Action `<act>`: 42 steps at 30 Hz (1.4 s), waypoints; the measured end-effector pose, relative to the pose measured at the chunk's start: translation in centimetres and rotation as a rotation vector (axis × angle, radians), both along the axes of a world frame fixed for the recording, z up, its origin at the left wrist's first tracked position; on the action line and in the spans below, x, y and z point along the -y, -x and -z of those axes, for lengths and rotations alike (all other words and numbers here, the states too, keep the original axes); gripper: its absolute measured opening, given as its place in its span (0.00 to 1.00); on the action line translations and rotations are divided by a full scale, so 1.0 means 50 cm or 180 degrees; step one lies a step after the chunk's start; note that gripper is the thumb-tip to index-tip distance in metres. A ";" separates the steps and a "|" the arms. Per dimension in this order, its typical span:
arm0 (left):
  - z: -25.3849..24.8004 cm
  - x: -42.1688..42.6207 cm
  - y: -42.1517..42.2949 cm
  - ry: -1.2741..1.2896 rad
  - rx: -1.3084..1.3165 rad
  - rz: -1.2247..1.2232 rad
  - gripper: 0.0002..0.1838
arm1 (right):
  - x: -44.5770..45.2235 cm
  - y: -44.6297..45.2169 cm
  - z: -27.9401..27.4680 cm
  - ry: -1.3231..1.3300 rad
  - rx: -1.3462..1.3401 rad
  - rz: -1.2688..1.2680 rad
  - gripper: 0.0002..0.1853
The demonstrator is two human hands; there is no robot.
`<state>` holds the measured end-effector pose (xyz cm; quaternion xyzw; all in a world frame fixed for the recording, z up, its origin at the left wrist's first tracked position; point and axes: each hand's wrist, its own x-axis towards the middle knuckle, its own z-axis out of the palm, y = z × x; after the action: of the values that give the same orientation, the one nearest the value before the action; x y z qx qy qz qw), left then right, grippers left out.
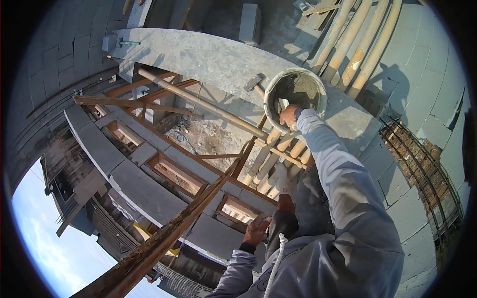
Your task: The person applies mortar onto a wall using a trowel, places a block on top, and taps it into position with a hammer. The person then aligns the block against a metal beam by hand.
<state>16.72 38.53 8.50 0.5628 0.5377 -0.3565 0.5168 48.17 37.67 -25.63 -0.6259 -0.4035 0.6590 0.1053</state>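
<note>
My right hand (289, 115) reaches over the near rim of a round bucket (322, 94) coated with grey mortar. Its fingers are bent around something I cannot make out, beside a pale flat piece inside the bucket. The bucket stands on a long grey plank (213, 57). Just left of it lies a hammer (255, 83) with a dark head, its handle partly behind the bucket. My left hand (257, 230) is low near my knee, fingers curled and partly hidden, close to the block wall; what it holds, if anything, is unclear.
Bamboo poles (372, 54) run under the plank and beneath my feet. A rough wooden beam (164, 243) slants up from the lower left. Below is an open drop to a rubble floor (213, 136). Exposed rebar (422, 174) crosses brickwork at right. A block (250, 24) stands beyond the plank.
</note>
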 end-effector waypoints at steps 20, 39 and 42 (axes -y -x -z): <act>-0.005 -0.024 -0.001 -0.0248 0.0085 0.0621 0.19 | 0.289 0.000 -0.128 0.1038 -0.2879 0.3371 0.23; -0.092 0.034 0.119 -0.1752 0.0960 -0.0513 0.29 | 0.126 0.030 -0.736 0.1531 -0.2210 0.0004 0.16; -0.110 0.100 0.220 -0.1451 0.0647 -0.1316 0.26 | 0.035 0.145 -0.776 0.1543 -0.2200 -0.0542 0.15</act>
<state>5.73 33.52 14.02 0.5756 0.6522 -0.0563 0.4900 40.91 35.89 13.18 -0.3394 -0.2282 0.9121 0.0295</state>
